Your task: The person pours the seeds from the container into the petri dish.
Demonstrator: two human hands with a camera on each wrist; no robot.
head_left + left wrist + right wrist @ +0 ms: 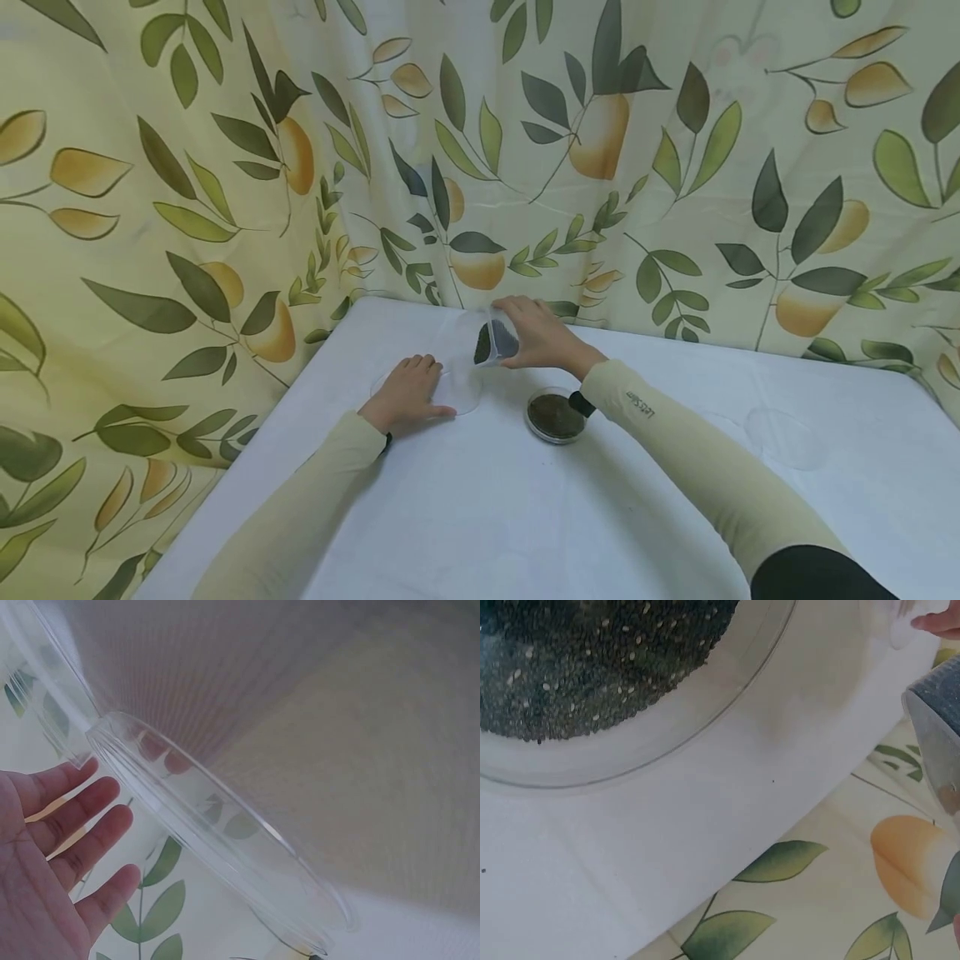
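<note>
My right hand (546, 337) grips a clear plastic container (504, 333) of small dark seeds. The container is tilted on its side toward the left, above the table. In the right wrist view, part of this container (937, 720) shows at the right edge. My left hand (405, 392) is spread over a clear round dish (463, 392), its fingers fairly straight. The left wrist view has those fingertips by the rims of clear round plastic pieces (187, 802). Below the right wrist stands a round clear dish of dark seeds (555, 416), with paler seeds among them.
A white cloth covers the table (480, 508). Faint clear round pieces (783, 439) lie on its right side. Behind the table hangs a curtain (540, 208) patterned with leaves and fruit. A few stray dark specks lie near the dish of seeds.
</note>
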